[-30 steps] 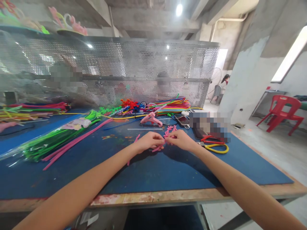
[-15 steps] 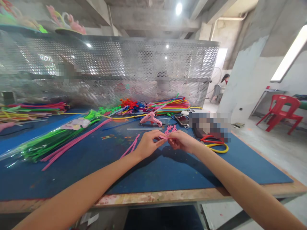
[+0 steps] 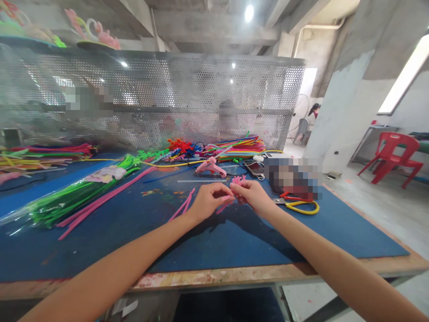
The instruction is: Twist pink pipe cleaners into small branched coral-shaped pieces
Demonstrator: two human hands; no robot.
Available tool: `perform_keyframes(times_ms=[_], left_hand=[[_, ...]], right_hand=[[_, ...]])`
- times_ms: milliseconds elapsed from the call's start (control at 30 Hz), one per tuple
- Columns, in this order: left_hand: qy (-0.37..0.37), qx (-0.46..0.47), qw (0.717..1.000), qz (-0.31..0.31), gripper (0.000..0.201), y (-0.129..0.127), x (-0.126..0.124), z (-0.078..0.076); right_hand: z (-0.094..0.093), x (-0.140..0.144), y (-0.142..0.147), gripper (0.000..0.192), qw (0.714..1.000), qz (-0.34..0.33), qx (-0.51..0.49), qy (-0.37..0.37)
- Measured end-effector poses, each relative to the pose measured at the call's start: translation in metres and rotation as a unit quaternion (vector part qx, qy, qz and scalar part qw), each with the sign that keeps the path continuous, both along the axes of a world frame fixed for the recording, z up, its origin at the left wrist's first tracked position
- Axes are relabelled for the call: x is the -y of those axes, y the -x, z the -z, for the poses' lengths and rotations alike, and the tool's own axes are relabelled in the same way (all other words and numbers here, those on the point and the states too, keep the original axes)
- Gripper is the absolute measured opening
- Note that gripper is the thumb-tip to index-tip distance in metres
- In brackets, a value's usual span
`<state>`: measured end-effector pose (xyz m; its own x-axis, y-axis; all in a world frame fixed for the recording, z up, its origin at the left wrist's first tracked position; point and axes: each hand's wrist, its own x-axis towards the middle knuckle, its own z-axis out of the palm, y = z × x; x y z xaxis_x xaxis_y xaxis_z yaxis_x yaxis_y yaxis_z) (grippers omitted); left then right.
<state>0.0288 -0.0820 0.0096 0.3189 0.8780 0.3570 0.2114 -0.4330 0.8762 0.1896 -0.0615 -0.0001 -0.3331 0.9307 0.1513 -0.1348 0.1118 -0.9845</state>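
Over the blue mat (image 3: pixel 187 250) my two hands meet at a bent piece of pink pipe cleaner (image 3: pixel 238 180). My left hand (image 3: pixel 211 201) pinches it between thumb and fingertips, and a short pink end hangs below them. From the other side my right hand (image 3: pixel 252 197) grips it, with the looped, crinkled part showing above its fingers. The fingers cover where the strands join. Left of my left hand lie loose pink pipe cleaners (image 3: pixel 183 205). Just beyond the hands rests a pink glue gun (image 3: pixel 210 168).
Yellow-handled scissors (image 3: pixel 303 207) lie right of my hands, near a phone (image 3: pixel 256 169). A plastic bag of green pipe cleaners (image 3: pixel 83 192) is at left. Coloured bundles (image 3: pixel 237 146) line the back before a perforated metal screen (image 3: pixel 194 94). A red chair (image 3: pixel 392 156) stands right.
The pink pipe cleaner has turned in my fingers, and a short end now points down. My right hand has rotated and shifted slightly, uncovering more of the scissors.
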Motion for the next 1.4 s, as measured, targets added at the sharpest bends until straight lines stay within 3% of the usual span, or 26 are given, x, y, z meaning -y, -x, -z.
perform_keyframes(times_ms=[167, 267, 367, 800, 967, 1400], left_hand=[[0.094, 0.071, 0.992, 0.049, 0.019, -0.0026, -0.0016, -0.0018], [0.184, 0.153, 0.970, 0.051, 0.025, -0.0056, -0.0031, -0.0003], [0.243, 0.219, 0.943, 0.056, 0.027, -0.0059, -0.0059, 0.0020], [0.290, 0.247, 0.920, 0.093, 0.026, -0.0045, -0.0056, 0.0017], [0.288, 0.262, 0.918, 0.073, 0.028, -0.0047, -0.0063, 0.0016], [0.277, 0.229, 0.927, 0.110, 0.041, -0.0050, -0.0044, -0.0045]], right_hand=[[-0.0005, 0.0051, 0.0036, 0.034, 0.993, 0.072, 0.032, -0.089], [-0.0038, 0.0067, 0.0043, 0.037, 0.987, 0.105, 0.035, -0.120], [-0.0060, 0.0062, 0.0048, 0.043, 0.989, 0.093, -0.016, -0.112], [-0.0031, 0.0034, 0.0019, 0.028, 0.995, 0.017, -0.035, -0.091], [-0.0018, 0.0010, 0.0026, 0.028, 0.994, 0.040, -0.057, -0.082], [-0.0012, 0.0017, 0.0033, 0.027, 0.994, 0.030, -0.075, -0.072]])
